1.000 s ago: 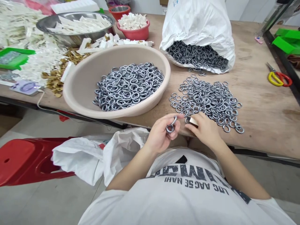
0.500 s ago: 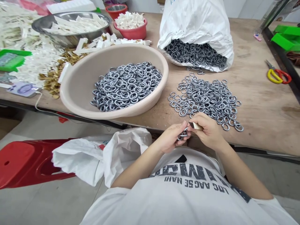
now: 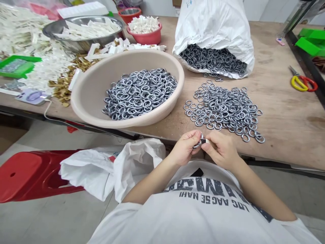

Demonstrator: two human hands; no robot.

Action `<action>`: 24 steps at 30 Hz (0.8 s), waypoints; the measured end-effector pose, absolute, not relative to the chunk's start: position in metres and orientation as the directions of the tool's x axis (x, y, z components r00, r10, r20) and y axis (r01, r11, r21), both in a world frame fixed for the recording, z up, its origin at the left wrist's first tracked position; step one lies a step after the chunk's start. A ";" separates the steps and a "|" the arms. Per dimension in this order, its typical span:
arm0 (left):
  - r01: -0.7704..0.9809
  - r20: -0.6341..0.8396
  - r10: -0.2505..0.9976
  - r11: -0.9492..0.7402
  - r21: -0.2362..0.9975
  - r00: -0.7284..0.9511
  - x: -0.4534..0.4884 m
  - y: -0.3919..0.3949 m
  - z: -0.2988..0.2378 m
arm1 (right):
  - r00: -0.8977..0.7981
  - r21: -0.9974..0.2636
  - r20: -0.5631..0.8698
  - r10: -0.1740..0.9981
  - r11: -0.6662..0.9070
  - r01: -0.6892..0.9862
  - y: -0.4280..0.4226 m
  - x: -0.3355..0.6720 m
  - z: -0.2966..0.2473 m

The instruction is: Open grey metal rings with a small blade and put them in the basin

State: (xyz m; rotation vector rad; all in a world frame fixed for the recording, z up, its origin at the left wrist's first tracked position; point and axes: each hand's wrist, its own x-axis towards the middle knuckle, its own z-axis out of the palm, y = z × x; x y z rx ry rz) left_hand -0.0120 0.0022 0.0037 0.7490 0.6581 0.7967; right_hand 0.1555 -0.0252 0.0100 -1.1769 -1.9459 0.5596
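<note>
Just off the table's front edge, my left hand (image 3: 186,147) is closed around grey metal rings (image 3: 197,145); its fingers hide part of them. Close against it, my right hand (image 3: 222,149) pinches a small flat tool (image 3: 203,140) with a dark tip and a pale body. The tool's tip meets the rings, and most of its body is covered by my fingers. Beyond my hands, a loose pile of grey rings (image 3: 225,107) lies on the wooden table (image 3: 284,128). To the left of the pile stands a beige basin (image 3: 85,101) holding many more rings.
A white sack (image 3: 215,23) spills rings at the back. Scissors (image 3: 303,83) lie at the right. White strips, brass-coloured pieces (image 3: 61,86), a steel bowl (image 3: 101,41) and a red bowl (image 3: 148,37) crowd the left. Below are a red stool (image 3: 22,173) and a white bag (image 3: 137,159).
My right hand has turned the tool and brought its dark tip in against the rings; less of the pale body shows. The view has shifted slightly.
</note>
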 end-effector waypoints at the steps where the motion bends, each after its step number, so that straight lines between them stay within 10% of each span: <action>1: -0.390 -0.232 0.815 0.479 0.787 0.531 -0.012 0.002 0.004 | -0.286 -0.669 0.395 0.873 0.486 0.562 -0.027 0.155 0.011; 8: -0.331 -0.209 0.816 0.434 0.838 0.539 -0.014 0.002 0.006 | -0.333 -0.600 0.357 0.872 0.488 0.634 -0.029 0.154 0.018; 14: -0.205 -0.179 0.744 0.394 0.896 0.644 -0.022 -0.005 0.012 | -0.042 -0.715 0.240 0.970 0.206 0.669 -0.013 0.172 0.009; 24: -0.285 -0.228 0.904 0.340 0.896 0.362 -0.028 0.010 0.025 | 0.029 -0.785 0.387 0.922 0.312 0.534 -0.007 0.144 0.011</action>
